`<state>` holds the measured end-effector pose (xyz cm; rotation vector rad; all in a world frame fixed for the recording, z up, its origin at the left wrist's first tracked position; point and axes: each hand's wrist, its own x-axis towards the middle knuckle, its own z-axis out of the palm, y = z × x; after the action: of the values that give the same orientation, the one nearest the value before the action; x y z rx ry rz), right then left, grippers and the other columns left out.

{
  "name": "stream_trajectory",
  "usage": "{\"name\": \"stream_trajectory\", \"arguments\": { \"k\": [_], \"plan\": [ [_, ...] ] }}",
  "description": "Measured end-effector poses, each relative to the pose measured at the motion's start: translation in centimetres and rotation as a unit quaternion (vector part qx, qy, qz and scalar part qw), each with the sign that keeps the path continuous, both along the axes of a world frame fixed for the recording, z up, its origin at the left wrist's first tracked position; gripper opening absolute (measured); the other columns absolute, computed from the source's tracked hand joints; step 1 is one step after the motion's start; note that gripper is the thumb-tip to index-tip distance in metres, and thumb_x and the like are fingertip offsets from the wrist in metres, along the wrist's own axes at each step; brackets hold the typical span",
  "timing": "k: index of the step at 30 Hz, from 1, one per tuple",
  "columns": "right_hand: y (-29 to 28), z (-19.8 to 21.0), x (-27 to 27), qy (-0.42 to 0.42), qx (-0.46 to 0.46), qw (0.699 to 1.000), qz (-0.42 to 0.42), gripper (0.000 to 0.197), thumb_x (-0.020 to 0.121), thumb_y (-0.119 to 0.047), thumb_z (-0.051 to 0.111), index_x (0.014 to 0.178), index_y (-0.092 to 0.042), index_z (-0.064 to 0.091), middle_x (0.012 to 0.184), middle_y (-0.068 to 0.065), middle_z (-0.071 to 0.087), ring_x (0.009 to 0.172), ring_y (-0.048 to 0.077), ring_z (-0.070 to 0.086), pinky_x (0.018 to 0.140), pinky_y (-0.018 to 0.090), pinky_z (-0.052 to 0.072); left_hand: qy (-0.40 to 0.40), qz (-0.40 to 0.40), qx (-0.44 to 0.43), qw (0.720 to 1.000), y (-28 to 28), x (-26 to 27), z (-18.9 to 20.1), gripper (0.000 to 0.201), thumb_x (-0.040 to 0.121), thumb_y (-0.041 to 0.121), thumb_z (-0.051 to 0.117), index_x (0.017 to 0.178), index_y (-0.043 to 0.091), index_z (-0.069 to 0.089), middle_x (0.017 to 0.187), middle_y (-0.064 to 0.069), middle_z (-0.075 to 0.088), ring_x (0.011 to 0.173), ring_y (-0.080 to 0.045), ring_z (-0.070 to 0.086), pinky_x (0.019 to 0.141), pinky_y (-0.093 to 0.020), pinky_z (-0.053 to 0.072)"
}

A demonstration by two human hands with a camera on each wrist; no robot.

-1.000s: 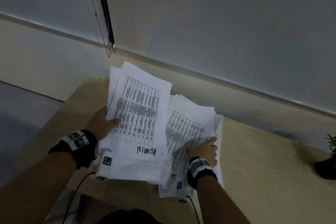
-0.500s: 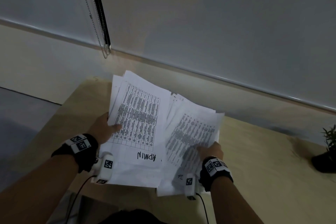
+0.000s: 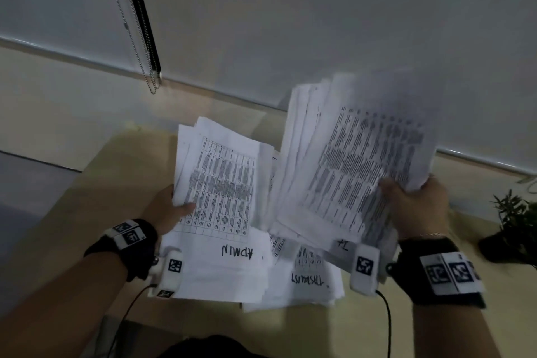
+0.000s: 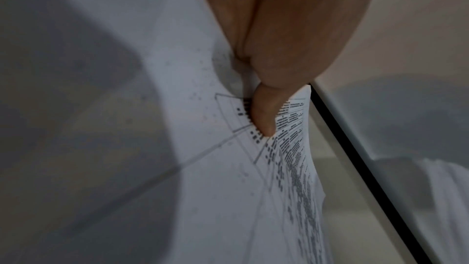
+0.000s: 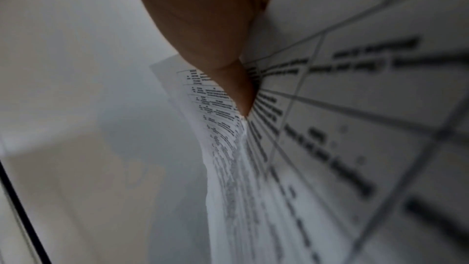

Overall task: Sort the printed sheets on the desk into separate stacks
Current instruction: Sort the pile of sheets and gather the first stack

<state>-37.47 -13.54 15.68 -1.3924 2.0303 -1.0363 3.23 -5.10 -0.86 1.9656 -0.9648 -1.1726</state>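
My left hand (image 3: 171, 209) grips a bundle of printed table sheets (image 3: 223, 197) by its left edge, thumb on top; the top sheet is marked "ADMIN" by hand. In the left wrist view the thumb (image 4: 264, 115) presses on that bundle (image 4: 228, 168). My right hand (image 3: 412, 206) holds a second, thicker bundle (image 3: 357, 160) raised and fanned above the desk, blurred by motion; the right wrist view shows the thumb (image 5: 238, 91) pinching its edge (image 5: 304, 127). Under both, more sheets (image 3: 308, 282) lie on the wooden desk (image 3: 116, 189), the top one handwritten.
A roller blind with a bead chain (image 3: 145, 67) hangs behind the desk along the wall. A small potted plant (image 3: 514, 227) stands at the right edge of the desk. Bare desk surface shows to the left and the right of the papers.
My right hand has lifted its bundle up and to the right, away from the left bundle, and uncovered the sheets lying underneath. The left hand has kept its grip and barely moved.
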Motion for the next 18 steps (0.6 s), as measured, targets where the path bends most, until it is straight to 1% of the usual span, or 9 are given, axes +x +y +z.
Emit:
{"name": "stream_trajectory", "arguments": {
  "k": [2, 4, 6, 7, 9, 10, 12, 14, 18],
  "plan": [
    [0.2, 0.4, 0.4, -0.036, 0.018, 0.999, 0.01, 0.025, 0.079, -0.02, 0.076, 0.1, -0.01, 0.069, 0.089, 0.01, 0.069, 0.083, 0.025, 0.069, 0.074, 0.039, 0.056, 0.023, 0.0, -0.004, 1.0, -0.2, -1.3, -0.6, 0.055, 0.078, 0.036, 0.078, 0.126, 0.017, 0.06, 0.118, -0.002, 0.071, 0.105, -0.024, 0.068, 0.098, -0.052, 0.052],
    [0.7, -0.5, 1.6, -0.063, 0.041, 0.997, 0.024, 0.026, 0.082, -0.013, 0.074, 0.106, -0.003, 0.068, 0.09, 0.01, 0.065, 0.072, 0.021, 0.064, 0.061, 0.024, 0.049, 0.025, -0.004, -0.003, 1.0, -0.2, -3.1, -0.8, 0.071, 0.079, 0.046, 0.075, 0.138, 0.017, 0.048, 0.137, 0.002, 0.056, 0.123, -0.021, 0.056, 0.108, -0.049, 0.044],
    [1.3, -2.9, 3.4, -0.098, 0.069, 0.992, 0.038, 0.028, 0.082, -0.007, 0.074, 0.108, 0.002, 0.066, 0.093, 0.01, 0.065, 0.064, 0.012, 0.059, 0.047, 0.015, 0.046, 0.01, 0.0, 0.008, 1.0, -0.1, -5.1, -0.2, 0.06, 0.088, 0.044, 0.066, 0.137, 0.015, 0.048, 0.134, -0.002, 0.056, 0.124, -0.027, 0.054, 0.104, -0.045, 0.046],
    [1.5, -4.5, 4.2, -0.1, 0.094, 0.99, 0.046, 0.033, 0.081, -0.007, 0.076, 0.11, 0.002, 0.065, 0.096, 0.011, 0.067, 0.067, 0.016, 0.062, 0.05, 0.015, 0.048, 0.008, -0.004, 0.004, 1.0, -0.1, -5.9, 0.2, 0.048, 0.091, 0.044, 0.06, 0.128, 0.014, 0.054, 0.125, -0.005, 0.061, 0.118, -0.031, 0.058, 0.098, -0.042, 0.049],
    [1.7, -8.5, 5.4, -0.094, 0.166, 0.979, 0.065, 0.048, 0.077, -0.008, 0.08, 0.121, -0.001, 0.06, 0.102, 0.012, 0.067, 0.084, 0.028, 0.067, 0.069, 0.027, 0.052, 0.023, -0.006, 0.024, 0.999, 0.1, -7.0, 0.8, 0.03, 0.098, 0.043, 0.049, 0.118, 0.022, 0.058, 0.117, 0.002, 0.062, 0.113, -0.026, 0.059, 0.096, -0.034, 0.046],
    [1.7, -10.5, 5.6, -0.089, 0.209, 0.971, 0.072, 0.058, 0.078, -0.009, 0.079, 0.131, -0.004, 0.054, 0.109, 0.012, 0.066, 0.094, 0.031, 0.066, 0.077, 0.034, 0.054, 0.03, -0.009, 0.043, 0.999, 0.4, -7.0, 0.8, 0.032, 0.102, 0.04, 0.043, 0.126, 0.023, 0.054, 0.124, 0.003, 0.058, 0.118, -0.024, 0.055, 0.1, -0.031, 0.04],
    [1.8, -14.0, 6.0, -0.036, 0.276, 0.957, 0.086, 0.072, 0.087, -0.018, 0.072, 0.148, -0.012, 0.034, 0.128, 0.015, 0.061, 0.112, 0.035, 0.062, 0.094, 0.041, 0.052, 0.015, -0.003, 0.063, 0.998, 0.5, -6.7, 0.3, 0.047, 0.106, 0.037, 0.034, 0.14, 0.008, 0.048, 0.141, -0.009, 0.052, 0.13, -0.025, 0.049, 0.106, -0.029, 0.034],
    [1.9, -16.0, 6.6, 0.036, 0.307, 0.946, 0.097, 0.068, 0.094, -0.022, 0.059, 0.152, -0.014, 0.026, 0.142, 0.016, 0.052, 0.126, 0.034, 0.054, 0.104, 0.039, 0.045, 0.015, 0.018, 0.068, 0.997, 0.4, -6.6, 0.3, 0.053, 0.106, 0.038, 0.033, 0.142, 0.002, 0.046, 0.148, -0.015, 0.047, 0.137, -0.027, 0.044, 0.111, -0.031, 0.03],
    [2.5, -16.8, 10.1, 0.106, 0.314, 0.928, 0.171, 0.062, 0.097, -0.004, 0.039, 0.155, -0.007, 0.016, 0.154, 0.016, 0.03, 0.14, 0.033, 0.036, 0.113, 0.038, 0.034, -0.015, -0.015, 0.103, 0.994, -0.5, -8.3, 0.9, 0.061, 0.106, 0.034, 0.037, 0.15, -0.005, 0.024, 0.157, -0.018, 0.031, 0.145, -0.03, 0.033, 0.113, -0.03, 0.027]
  ]
}}
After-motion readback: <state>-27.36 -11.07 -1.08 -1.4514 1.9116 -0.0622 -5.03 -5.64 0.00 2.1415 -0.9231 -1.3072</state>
